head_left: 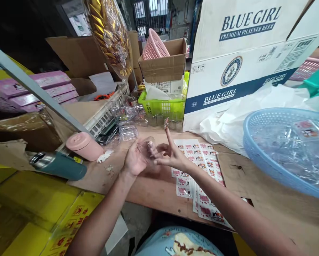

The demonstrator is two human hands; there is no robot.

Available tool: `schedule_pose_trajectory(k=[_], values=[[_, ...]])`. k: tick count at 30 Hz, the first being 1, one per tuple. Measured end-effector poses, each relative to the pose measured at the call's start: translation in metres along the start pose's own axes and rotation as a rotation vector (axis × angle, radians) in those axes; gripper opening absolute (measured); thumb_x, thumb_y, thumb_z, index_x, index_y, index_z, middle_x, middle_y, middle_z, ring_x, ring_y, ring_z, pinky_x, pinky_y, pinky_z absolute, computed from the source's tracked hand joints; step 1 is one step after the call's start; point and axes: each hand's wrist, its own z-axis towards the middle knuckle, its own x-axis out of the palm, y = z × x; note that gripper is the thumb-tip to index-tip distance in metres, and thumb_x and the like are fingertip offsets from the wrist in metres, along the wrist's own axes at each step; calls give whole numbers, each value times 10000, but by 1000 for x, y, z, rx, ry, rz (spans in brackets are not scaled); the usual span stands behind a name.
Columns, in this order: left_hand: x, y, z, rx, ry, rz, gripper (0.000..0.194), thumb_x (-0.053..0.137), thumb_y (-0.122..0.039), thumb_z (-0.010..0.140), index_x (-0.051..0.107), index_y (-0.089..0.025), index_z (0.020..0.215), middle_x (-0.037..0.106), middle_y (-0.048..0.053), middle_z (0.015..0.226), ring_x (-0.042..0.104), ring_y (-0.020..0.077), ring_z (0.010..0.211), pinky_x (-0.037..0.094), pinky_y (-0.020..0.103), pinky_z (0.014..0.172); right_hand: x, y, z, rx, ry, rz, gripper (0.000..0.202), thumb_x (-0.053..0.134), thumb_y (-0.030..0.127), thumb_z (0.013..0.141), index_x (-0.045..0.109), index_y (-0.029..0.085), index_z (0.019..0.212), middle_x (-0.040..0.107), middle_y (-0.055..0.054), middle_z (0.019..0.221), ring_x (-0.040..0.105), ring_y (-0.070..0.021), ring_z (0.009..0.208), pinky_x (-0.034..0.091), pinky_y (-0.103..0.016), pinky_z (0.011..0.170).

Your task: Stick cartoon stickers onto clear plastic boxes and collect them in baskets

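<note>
The step in hand calls for a steady left hand (135, 161) and a light right one. The clear plastic container (149, 148) looks thin, so cradle it without squeezing, and turn a flat face outward before anything presses on it. Let the 1 raised index finger of the right hand (175, 156) carry the small sticker (166, 123) by its edge, away from the other fingers, so that it neither folds nor catches early.

The container sits above the surface (156, 186), in the left palm, with the left fingers curled around it. The right thumb and lower fingers are at its near side; blur hides whether they pinch it. The sticker is on the right index tip, apart from the container. Printed sticker sheets (199, 156) lie beside the 2 hands.
</note>
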Motion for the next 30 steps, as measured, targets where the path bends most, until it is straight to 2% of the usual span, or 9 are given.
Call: schedule_pose_trajectory(k=[2,4,7,9,13,15,18,23,30], values=[[11,6,-9,-70,137,-166,491,520,-612,871,681,-153,931,714,110,864,680,240,832,543,379,743,-3,-4,-1,60,41,112,1229,741,377,798,-228,223,1538,678,-67,959,658,-180,790,530,-321,698],[20,16,-14,-99,170,-158,412,625,-515,863,702,-137,1010,743,123,945,697,266,940,550,385,803,-15,-3,-11,81,34,81,1209,741,370,793,-185,209,1553,644,-21,867,619,-165,744,516,-319,698],[32,31,-19,-103,118,-207,257,682,-332,858,720,-130,1012,759,116,988,701,269,1017,544,407,898,-39,12,-38,48,-161,-146,1221,816,418,716,-18,227,1588,615,-51,937,585,-195,821,508,-365,774],[42,40,-20,-97,100,-286,255,695,-261,844,711,-152,1074,751,102,1071,687,264,1080,519,423,973,-50,30,-64,67,-279,-178,1170,810,472,724,54,251,1590,592,-52,928,564,-203,814,511,-375,775],[68,57,-22,-93,106,-362,287,718,-200,821,706,-179,1107,730,84,1160,662,265,1144,482,438,1049,-48,57,-124,266,-116,376,983,592,661,844,49,310,1585,526,14,712,473,-161,559,549,-395,645],[82,66,-23,-104,113,-380,269,728,-175,810,719,-187,1079,744,69,1125,689,250,1087,508,435,1018,-39,58,-148,326,-65,650,978,610,677,822,92,331,1576,500,39,684,405,-119,488,569,-406,619],[99,75,-25,-147,94,-392,243,773,-144,762,738,-191,998,768,44,1037,719,211,973,544,416,966,-30,48,-171,342,-97,915,933,668,613,821,173,325,1558,501,57,691,333,-61,451,584,-366,572],[115,80,-28,-173,119,-365,119,801,-158,740,751,-159,848,781,38,919,724,174,867,576,366,898,-31,37,-187,324,-131,1087,829,660,536,868,248,277,1538,491,66,669,298,-37,453,595,-326,540],[118,82,-29,-174,155,-317,108,784,-155,760,773,-173,866,780,31,940,717,169,902,576,334,903,-33,33,-191,332,-134,1160,784,651,492,892,254,283,1535,490,63,669,301,-34,457,602,-312,540]])
